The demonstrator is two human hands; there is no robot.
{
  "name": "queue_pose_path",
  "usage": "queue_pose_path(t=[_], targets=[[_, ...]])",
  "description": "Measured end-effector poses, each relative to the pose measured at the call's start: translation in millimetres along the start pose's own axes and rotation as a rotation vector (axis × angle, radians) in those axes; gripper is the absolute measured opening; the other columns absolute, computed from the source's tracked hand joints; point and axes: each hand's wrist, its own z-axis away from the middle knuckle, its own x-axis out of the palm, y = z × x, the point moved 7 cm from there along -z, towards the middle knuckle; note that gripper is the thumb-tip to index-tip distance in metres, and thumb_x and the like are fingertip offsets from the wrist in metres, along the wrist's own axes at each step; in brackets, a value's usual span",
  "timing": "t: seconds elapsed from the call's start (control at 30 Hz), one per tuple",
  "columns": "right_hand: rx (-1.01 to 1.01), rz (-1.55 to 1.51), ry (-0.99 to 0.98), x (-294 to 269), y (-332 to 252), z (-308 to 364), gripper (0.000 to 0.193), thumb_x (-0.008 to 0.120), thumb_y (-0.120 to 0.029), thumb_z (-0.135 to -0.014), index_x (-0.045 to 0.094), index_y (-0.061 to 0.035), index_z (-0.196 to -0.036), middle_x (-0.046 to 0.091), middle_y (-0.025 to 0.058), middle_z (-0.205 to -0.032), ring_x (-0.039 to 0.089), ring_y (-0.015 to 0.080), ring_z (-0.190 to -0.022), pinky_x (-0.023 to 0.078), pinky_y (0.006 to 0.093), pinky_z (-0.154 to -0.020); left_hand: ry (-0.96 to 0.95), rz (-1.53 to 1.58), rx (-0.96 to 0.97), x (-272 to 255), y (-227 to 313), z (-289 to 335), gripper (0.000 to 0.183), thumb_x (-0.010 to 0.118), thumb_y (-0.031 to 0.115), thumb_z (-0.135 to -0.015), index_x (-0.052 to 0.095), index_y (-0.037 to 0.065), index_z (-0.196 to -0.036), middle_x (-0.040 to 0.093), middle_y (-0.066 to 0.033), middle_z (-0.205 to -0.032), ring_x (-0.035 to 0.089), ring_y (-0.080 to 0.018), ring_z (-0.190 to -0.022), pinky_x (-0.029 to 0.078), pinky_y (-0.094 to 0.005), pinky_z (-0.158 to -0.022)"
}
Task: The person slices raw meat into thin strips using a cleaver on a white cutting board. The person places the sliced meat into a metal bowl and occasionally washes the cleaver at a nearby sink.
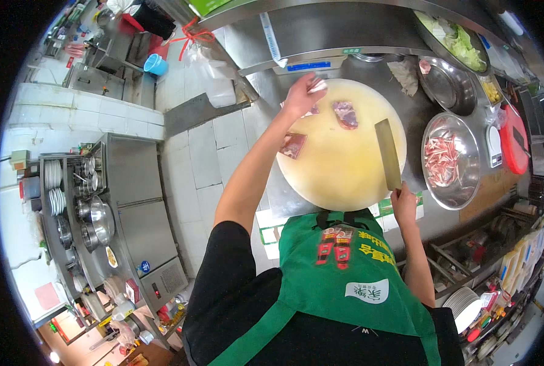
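A round, yellowish cutting board (339,171) lies on the steel counter in front of me. Over its far left part, my left hand (300,99) is closed on a pale, pinkish-white piece of meat (317,86). Below that hand rests a partly hidden piece of meat (312,111). A dark red piece of meat (292,145) sits by the board's left edge, and another marbled piece of meat (345,114) lies to the right of my left hand. My right hand (404,200) grips the handle of a cleaver (386,146), whose blade points away over the board's right side.
Right of the board stands a steel bowl (474,183) of sliced meat. Beyond it are another steel bowl (447,91), a crumpled cloth (405,77) and a basin of lettuce (458,46). A white scale (494,146) and red board (514,143) are farther right. A steel shelf (339,36) overhangs the back.
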Motion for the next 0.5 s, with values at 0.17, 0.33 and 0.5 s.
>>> queue_pose_path(t=[0.17,0.33,0.5], targets=[[-0.066,-0.129,-0.088,5.1,12.9,-8.1,0.02,0.062,-0.014,-0.093,0.054,0.0011,-0.104,0.069,0.0252,-0.082,0.067,0.0459,-0.077,0.053,0.0537,-0.066,0.044,-0.706,0.18,-4.4,-22.1,-7.9,0.07,0.076,0.044,-0.082,0.057,0.01,-0.14,0.066,-0.0163,-0.123,0.053,-0.0355,-0.128,0.045,-0.0455,-0.107],[-0.055,-0.269,-0.171,11.7,38.4,-20.6,0.025,0.064,-0.016,-0.092,0.054,0.0009,-0.108,0.069,0.0272,-0.082,0.067,0.0478,-0.078,0.053,0.0556,-0.068,-0.104,-0.84,0.08,-23.3,-16.4,51.6,0.091,0.086,0.042,-0.068,0.049,0.012,-0.145,0.058,-0.0153,-0.135,0.051,-0.0358,-0.127,0.046,-0.0468,-0.106],[-0.1,-0.365,-0.236,12.3,52.2,-32.4,0.025,0.066,-0.016,-0.091,0.054,0.0021,-0.104,0.068,0.0283,-0.083,0.067,0.0485,-0.081,0.053,0.0568,-0.073,0.027,-0.996,-0.054,-6.3,-22.8,53.8,0.101,0.092,0.032,-0.061,0.042,0.015,-0.147,0.057,-0.0153,-0.13,0.053,-0.0363,-0.125,0.045,-0.0489,-0.105]])
